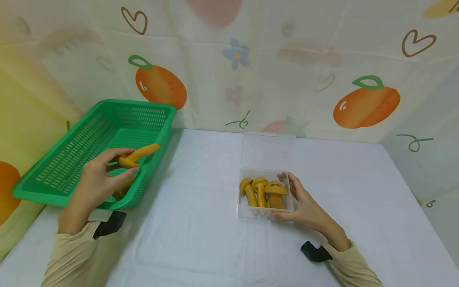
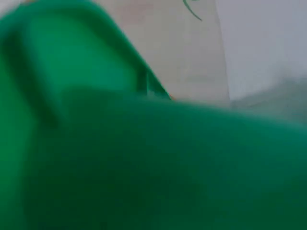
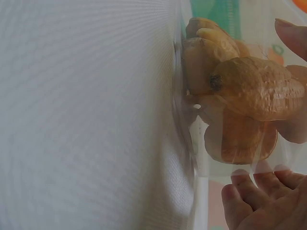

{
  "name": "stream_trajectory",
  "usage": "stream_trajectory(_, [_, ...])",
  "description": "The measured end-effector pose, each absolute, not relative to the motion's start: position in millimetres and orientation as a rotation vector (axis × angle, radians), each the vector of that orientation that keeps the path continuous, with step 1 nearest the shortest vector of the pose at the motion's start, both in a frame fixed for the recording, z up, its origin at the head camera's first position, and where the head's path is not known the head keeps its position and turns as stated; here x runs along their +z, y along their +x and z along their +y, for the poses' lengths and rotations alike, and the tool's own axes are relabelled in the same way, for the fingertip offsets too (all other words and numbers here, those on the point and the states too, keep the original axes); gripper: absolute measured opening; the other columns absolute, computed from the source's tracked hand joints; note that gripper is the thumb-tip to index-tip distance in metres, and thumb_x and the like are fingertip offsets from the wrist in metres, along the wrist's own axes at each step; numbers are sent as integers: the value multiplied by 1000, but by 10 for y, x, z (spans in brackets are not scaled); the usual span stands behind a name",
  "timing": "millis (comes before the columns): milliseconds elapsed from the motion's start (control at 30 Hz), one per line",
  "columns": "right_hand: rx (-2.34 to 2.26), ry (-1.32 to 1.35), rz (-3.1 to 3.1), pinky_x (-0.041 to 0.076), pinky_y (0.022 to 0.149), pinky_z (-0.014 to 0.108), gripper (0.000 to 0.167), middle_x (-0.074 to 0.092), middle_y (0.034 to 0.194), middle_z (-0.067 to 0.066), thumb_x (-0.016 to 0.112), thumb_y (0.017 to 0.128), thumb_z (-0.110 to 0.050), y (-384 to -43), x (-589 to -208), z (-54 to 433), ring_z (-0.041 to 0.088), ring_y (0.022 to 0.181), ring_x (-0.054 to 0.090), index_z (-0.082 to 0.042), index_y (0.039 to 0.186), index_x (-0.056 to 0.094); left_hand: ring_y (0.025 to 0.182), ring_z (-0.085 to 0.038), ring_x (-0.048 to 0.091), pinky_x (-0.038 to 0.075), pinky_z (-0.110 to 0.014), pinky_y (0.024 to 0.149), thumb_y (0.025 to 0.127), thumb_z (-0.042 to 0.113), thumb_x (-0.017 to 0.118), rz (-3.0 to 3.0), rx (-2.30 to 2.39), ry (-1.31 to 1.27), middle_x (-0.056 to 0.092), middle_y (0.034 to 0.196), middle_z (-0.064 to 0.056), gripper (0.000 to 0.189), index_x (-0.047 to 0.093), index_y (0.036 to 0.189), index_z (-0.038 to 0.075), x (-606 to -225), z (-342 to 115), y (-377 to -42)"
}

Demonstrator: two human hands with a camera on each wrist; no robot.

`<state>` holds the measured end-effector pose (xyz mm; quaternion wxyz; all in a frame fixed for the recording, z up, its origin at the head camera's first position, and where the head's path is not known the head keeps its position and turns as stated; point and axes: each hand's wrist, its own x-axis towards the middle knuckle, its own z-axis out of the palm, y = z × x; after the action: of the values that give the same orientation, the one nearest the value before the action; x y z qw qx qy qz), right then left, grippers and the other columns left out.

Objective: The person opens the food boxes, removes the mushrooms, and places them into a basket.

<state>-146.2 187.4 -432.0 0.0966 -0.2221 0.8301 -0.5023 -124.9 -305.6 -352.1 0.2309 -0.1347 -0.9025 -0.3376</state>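
On your white-covered bench (image 1: 190,243), the green basket (image 1: 141,117) stands left, the clear plastic box (image 1: 245,211) near the middle. Your left hand (image 1: 94,177) hangs over the basket's near side, fingers and thumb pinching a yellow mushroom (image 1: 133,157), stem aimed right. Your right hand (image 1: 304,205) cups the box's right side, fingers bent, thumb at its near wall; three mushrooms (image 1: 275,188) lie inside.

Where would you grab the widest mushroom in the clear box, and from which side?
Probably by the cap, reaching straight down from above. On this mushroom the cap is broader than the stem, giving edges to pinch, and the clear box is open on top but walled at the sides.
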Motion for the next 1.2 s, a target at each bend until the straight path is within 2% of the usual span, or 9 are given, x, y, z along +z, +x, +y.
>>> stream_trajectory(200, [-1492,-673,2460,19,117,65,107,30,158,16,89,73,-18,-1468,-4339,1879,39,149,24,-7,153,18,93,18,48,41,5,80,80,-4,78,-2542,-913,-294,52,103,32,45,65,123,1,-3544,-3177,-1237])
stream_trajectory(433, [-1483,-701,2470,19,115,69,105,30,157,18,87,76,-17,-1474,-4384,1884,43,148,24,-7,154,17,93,20,46,39,6,80,83,2,77,-2617,-912,-231,53,102,27,42,64,123,1,-3572,-3306,-1227])
stream_trajectory(667, [-1486,-706,2473,20,116,68,104,31,157,18,87,75,-17,-1473,-4382,1873,42,148,26,-7,153,19,92,28,41,36,8,77,83,0,76,-2695,-866,-203,64,107,-18,44,61,125,-2,-3582,-3419,-1205])
stream_trajectory(833, [-1486,-695,2471,20,117,66,102,31,157,17,87,75,-17,-1475,-4371,1874,41,148,26,-7,152,21,90,30,39,38,6,71,84,2,76,-2747,-844,-188,64,111,-25,42,62,124,-1,-3583,-3470,-1201])
stream_trajectory(900, [-1481,-694,2471,19,117,65,102,31,157,16,87,75,-18,-1477,-4372,1875,40,148,25,-8,152,20,90,14,59,39,3,69,85,3,76,-2782,-815,-177,65,111,-25,41,63,123,1,-3583,-3482,-1206])
stream_trajectory(967, [-1478,-698,2473,19,117,64,103,30,157,16,87,75,-17,-1480,-4373,1878,40,149,25,-8,152,20,95,-13,70,49,-8,70,85,2,76,-2825,-793,-171,65,112,-26,40,63,123,2,-3585,-3488,-1214])
stream_trajectory(1067, [-1475,-705,2476,19,117,63,103,30,157,15,87,75,-17,-1485,-4371,1880,40,149,24,-9,152,19,106,-52,61,59,-37,77,86,0,74,-2890,-785,-172,64,112,-26,40,62,124,1,-3592,-3485,-1227])
stream_trajectory(1133, [-1476,-707,2475,19,117,63,103,30,157,15,87,75,-17,-1485,-4368,1882,40,149,25,-8,152,19,106,-52,60,55,-57,82,87,0,73,-2921,-785,-174,63,110,-25,39,61,124,0,-3599,-3482,-1237])
stream_trajectory(1200, [-1476,-703,2475,19,117,63,103,30,157,15,88,75,-18,-1484,-4365,1883,40,149,25,-9,152,19,107,-52,60,51,-63,84,87,1,72,-2946,-785,-174,64,105,-23,39,61,124,-1,-3605,-3479,-1244])
